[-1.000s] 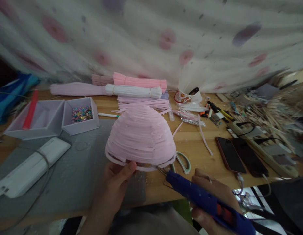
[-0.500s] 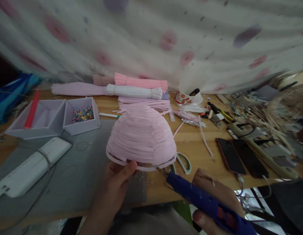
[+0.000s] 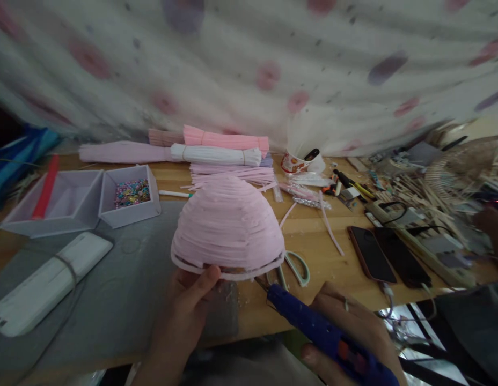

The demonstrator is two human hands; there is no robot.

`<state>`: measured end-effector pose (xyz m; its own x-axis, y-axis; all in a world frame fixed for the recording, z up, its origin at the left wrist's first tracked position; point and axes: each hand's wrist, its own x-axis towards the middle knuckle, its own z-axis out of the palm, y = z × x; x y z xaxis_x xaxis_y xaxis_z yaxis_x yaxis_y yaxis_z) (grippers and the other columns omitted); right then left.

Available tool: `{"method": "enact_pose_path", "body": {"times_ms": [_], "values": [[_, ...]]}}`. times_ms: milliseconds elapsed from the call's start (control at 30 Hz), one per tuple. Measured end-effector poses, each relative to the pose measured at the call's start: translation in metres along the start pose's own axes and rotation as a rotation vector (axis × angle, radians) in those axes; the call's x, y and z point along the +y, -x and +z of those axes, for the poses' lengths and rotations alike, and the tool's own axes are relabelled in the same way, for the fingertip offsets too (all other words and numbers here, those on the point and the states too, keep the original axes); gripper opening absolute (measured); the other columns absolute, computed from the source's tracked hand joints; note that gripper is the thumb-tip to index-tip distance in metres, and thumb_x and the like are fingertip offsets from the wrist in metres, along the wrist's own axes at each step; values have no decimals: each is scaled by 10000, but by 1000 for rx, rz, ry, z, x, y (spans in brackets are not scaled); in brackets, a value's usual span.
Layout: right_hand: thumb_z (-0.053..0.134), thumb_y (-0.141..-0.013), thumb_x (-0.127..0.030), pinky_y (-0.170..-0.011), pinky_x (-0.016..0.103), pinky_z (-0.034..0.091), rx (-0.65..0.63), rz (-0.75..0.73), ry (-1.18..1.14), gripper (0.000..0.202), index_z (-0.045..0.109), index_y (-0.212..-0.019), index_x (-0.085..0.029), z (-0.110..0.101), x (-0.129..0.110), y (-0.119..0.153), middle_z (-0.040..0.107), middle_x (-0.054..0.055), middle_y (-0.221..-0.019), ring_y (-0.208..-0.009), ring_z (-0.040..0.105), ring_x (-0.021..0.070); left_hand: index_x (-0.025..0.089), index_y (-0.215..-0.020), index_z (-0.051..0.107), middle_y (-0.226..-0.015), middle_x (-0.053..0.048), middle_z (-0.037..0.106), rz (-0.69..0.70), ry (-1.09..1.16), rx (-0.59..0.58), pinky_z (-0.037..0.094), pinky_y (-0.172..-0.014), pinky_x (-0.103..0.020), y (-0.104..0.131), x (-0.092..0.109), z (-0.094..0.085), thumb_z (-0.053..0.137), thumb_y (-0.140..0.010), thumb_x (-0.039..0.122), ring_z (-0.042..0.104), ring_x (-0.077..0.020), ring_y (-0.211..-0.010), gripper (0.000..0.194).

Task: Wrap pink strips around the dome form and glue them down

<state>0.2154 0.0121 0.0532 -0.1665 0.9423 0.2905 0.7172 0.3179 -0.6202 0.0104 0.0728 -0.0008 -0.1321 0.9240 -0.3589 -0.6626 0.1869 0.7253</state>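
A dome (image 3: 228, 225) built from rows of pale pink strips stands over the front of the table, its open rim facing down. My left hand (image 3: 192, 300) grips the rim from below, thumb pressed on the outside and the other fingers hidden beneath. My right hand (image 3: 349, 321) is wrapped around a blue hot glue gun (image 3: 305, 316) with a red switch. Its thin metal tip points up-left, at or just under the dome's front rim; I cannot tell if they touch. Behind the tip, partly covered, lie scissors (image 3: 299, 269) with pale green handles.
Left are a white power bank (image 3: 51, 284) with a cable and a box (image 3: 130, 217) of colourful beads. Bundled stems (image 3: 217, 155) line the back. Right are phones (image 3: 372, 253), a power strip (image 3: 430, 249), loose sticks and a paper cup (image 3: 295, 162). A blurred dark shape (image 3: 490, 230) shows far right.
The whole view has shifted slightly, so most things sit a little further left. Both hands keep their holds; the glue gun's tip stays close to the dome's front rim.
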Motion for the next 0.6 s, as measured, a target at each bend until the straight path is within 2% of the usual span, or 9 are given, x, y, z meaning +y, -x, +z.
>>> {"method": "enact_pose_path", "body": {"times_ms": [100,167,300,400,500,600], "values": [[724,-816,-470,-531,278,520,10,46,13,209,682,-801,-266,-7,15,2,664,-12,-626,-563,656,197,248,-765,784,-672,59,744,-4,43,-12,528,-518,-145,-1,2,-2,959,-534,271,678,-105,-606,291],[727,-808,-456,-457,249,480,100,176,53,212,698,-803,-246,-11,37,2,684,-22,-606,-498,640,175,279,-824,784,-707,78,753,-13,75,-20,533,-538,-134,-1,6,-4,957,-546,229,688,-96,-636,331],[701,-767,-584,-465,285,481,360,557,186,382,691,-777,-203,-12,95,-11,659,0,-551,-518,638,214,300,-906,780,-789,63,778,26,107,-69,533,-525,-137,-2,15,-12,930,-608,209,707,-112,-705,346],[646,-792,-580,-477,301,479,389,608,214,401,698,-774,-182,-7,128,-25,685,33,-579,-540,652,231,312,-922,778,-799,63,783,40,95,-74,533,-503,-144,-6,16,-23,933,-594,217,714,-127,-727,375],[617,-801,-572,-567,356,516,447,608,295,420,710,-845,-165,-3,132,-29,725,89,-699,-650,681,270,339,-950,782,-774,61,792,37,29,-33,617,-643,-228,-12,15,-36,902,-646,284,731,-171,-723,332],[476,-908,-576,-777,463,523,567,615,435,532,649,-1061,-97,3,111,-32,703,225,-1032,-933,665,327,368,-1021,774,-849,46,812,34,-1,-35,641,-715,-276,-18,14,-46,855,-698,335,756,-219,-812,336]]}}
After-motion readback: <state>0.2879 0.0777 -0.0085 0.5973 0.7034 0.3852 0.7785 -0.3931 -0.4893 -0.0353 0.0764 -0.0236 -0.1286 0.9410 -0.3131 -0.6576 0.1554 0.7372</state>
